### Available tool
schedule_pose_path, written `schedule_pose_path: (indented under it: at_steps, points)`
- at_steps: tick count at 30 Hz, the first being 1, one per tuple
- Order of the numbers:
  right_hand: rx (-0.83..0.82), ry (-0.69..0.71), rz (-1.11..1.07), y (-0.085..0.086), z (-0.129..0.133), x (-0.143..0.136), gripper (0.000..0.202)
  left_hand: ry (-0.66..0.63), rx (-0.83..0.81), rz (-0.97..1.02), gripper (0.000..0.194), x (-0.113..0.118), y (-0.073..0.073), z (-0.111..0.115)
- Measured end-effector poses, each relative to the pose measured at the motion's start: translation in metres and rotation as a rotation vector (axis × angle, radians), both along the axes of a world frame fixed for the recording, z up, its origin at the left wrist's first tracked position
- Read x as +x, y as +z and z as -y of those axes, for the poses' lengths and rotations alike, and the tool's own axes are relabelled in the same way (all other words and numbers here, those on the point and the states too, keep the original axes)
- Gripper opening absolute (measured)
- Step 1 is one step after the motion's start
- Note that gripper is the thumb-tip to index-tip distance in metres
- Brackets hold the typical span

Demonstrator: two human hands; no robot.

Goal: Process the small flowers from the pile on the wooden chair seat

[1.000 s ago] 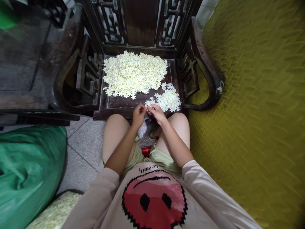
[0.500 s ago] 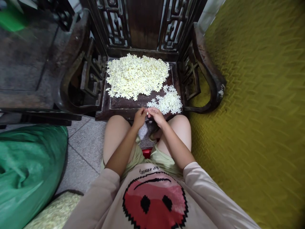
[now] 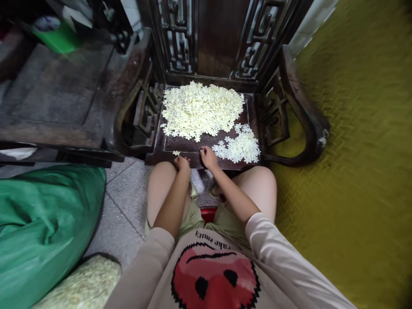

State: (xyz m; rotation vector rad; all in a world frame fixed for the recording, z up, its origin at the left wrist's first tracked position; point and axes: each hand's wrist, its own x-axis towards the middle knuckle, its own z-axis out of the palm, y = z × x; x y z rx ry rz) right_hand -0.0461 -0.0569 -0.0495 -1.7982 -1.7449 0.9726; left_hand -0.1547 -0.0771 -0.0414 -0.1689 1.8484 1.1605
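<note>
1. White blooms, yes, heaped in a big pile [image 3: 202, 109], dark chair seat [image 3: 193, 146] under it!
2. Small pile [image 3: 244, 146] sits front-R of big pile.
3. L hand [image 3: 183, 162], front-L of big pile: fingers curled, just beside lone flower [image 3: 176, 153]; grip? can't tell.
4. R hand [image 3: 209, 158], in front of big pile, nr small pile: fingers curled in, contents hidden.

Seemingly a room in a home, carved dark-wood armchair [image 3: 217, 43], more dark wooden furniture [image 3: 61, 94] left of the armchair, speckled floor tiles [image 3: 125, 204] before it, yellow textured sheet [image 3: 354, 180] along its right.
</note>
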Motion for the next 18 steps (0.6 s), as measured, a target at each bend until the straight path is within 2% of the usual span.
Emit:
schedule_pose_path:
  at_steps: [3, 6, 9, 12, 15, 18]
  points:
    - [0.062, -0.015, 0.045, -0.002, -0.016, -0.019, 0.039, -0.051, -0.004, 0.099, 0.009, 0.011, 0.005, 0.009]
    - [0.006, -0.040, 0.117, -0.001, -0.031, -0.031, 0.045, -0.110, 0.027, 0.145, 0.013, 0.020, 0.011, 0.016]
    - [-0.056, -0.038, 0.205, 0.001, -0.042, -0.037, 0.038, -0.129, 0.066, 0.130, 0.019, 0.020, 0.018, 0.016]
    - [-0.048, -0.036, 0.247, 0.001, -0.047, -0.037, 0.032, -0.141, 0.108, 0.131, 0.018, 0.016, 0.024, 0.016]
    - [-0.004, 0.007, 0.109, -0.001, -0.044, -0.027, 0.022, -0.186, 0.170, 0.163, 0.013, 0.015, 0.028, 0.018]
    - [-0.062, 0.048, -0.197, 0.002, -0.032, -0.007, 0.015, -0.284, 0.248, 0.145, 0.011, 0.022, 0.033, 0.020]
